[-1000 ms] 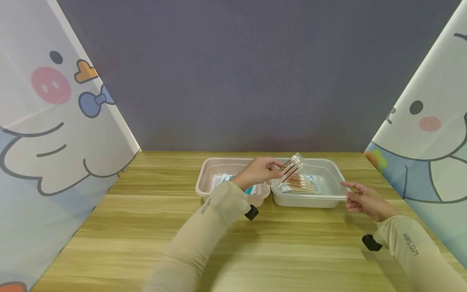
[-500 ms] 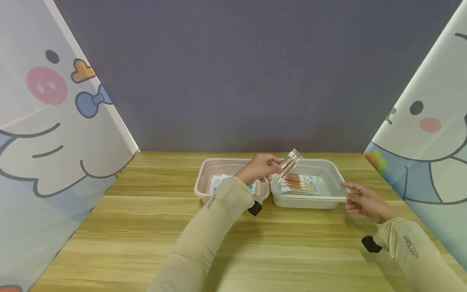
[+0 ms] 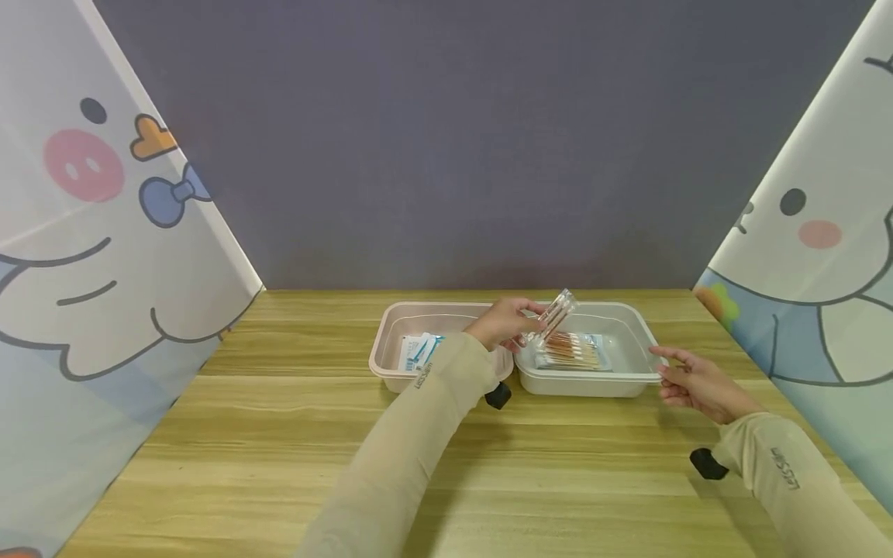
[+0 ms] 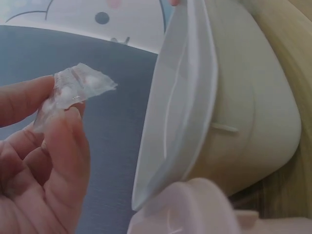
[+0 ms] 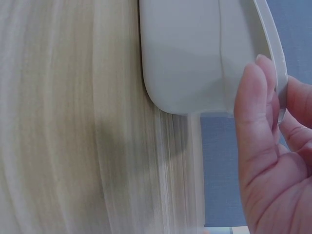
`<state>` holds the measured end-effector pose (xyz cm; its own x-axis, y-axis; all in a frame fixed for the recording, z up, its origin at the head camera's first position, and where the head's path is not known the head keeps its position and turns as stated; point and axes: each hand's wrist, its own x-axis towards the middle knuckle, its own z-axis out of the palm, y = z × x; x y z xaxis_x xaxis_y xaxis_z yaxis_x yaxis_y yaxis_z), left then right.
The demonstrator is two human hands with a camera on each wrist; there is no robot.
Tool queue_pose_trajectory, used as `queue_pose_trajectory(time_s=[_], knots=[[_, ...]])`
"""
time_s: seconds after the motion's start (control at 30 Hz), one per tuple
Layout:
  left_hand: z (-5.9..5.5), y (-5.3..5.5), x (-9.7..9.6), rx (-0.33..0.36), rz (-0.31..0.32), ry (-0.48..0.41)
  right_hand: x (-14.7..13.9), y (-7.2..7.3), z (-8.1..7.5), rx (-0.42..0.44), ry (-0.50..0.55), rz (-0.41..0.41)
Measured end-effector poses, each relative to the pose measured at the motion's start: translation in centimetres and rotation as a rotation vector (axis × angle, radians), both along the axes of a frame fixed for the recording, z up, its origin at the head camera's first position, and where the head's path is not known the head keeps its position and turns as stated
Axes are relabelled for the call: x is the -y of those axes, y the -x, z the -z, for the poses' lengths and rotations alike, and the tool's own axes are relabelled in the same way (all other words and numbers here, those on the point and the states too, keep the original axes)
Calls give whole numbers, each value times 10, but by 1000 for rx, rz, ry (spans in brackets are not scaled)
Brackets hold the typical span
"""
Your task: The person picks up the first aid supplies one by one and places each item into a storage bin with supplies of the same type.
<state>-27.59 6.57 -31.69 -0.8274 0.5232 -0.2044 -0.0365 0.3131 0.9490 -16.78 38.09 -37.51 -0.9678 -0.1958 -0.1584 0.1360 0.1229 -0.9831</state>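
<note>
My left hand (image 3: 498, 324) pinches a small clear packet of cotton swabs (image 3: 560, 308) between thumb and fingers, tilted above the left end of the white plastic container (image 3: 631, 353). The left wrist view shows white swab tips through the crinkled packet (image 4: 78, 87). In that container lie several swabs with brown sticks (image 3: 574, 353), beside blue-and-white packaging. At its front right corner, my right hand (image 3: 708, 387) holds the rim, thumb on one side and fingers on the other, as the right wrist view (image 5: 278, 170) shows.
A pinkish plastic container (image 3: 380, 353) stands directly left of the white one, with blue-and-white sachets (image 3: 421, 350) inside, partly hidden by the left sleeve. Both sit on a wooden table (image 3: 279, 426). A grey panel (image 3: 446, 155) rises behind, with cartoon-printed panels at the sides.
My left hand has shifted slightly to the right, still pinching the swab packet, whose angle has changed a little. The right hand stays on the white container's rim.
</note>
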Motion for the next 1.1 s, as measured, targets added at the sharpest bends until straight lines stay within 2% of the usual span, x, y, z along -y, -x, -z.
queue_pose_trajectory(time_s=[0.17, 0.33, 0.6, 0.77, 0.83, 0.93, 1.1], knots=[[4, 2, -4, 33, -2, 9, 3, 0, 1, 2, 4, -3], [9, 3, -8, 7, 3, 12, 3, 0, 1, 1, 8, -13], [13, 2, -12, -188, -7, 69, 3, 4, 0, 7, 8, -28], [10, 0, -3, -329, -34, 63, 5, 8, 0, 25, -48, 1], [7, -3, 7, -387, -31, 55, 7, 10, 0, 29, -117, 19], [0, -9, 28, -478, 5, 66, 6, 8, -1, 17, -264, 48], [-6, -20, 79, -685, 37, 158, 1, 4, -10, -64, -452, 119]])
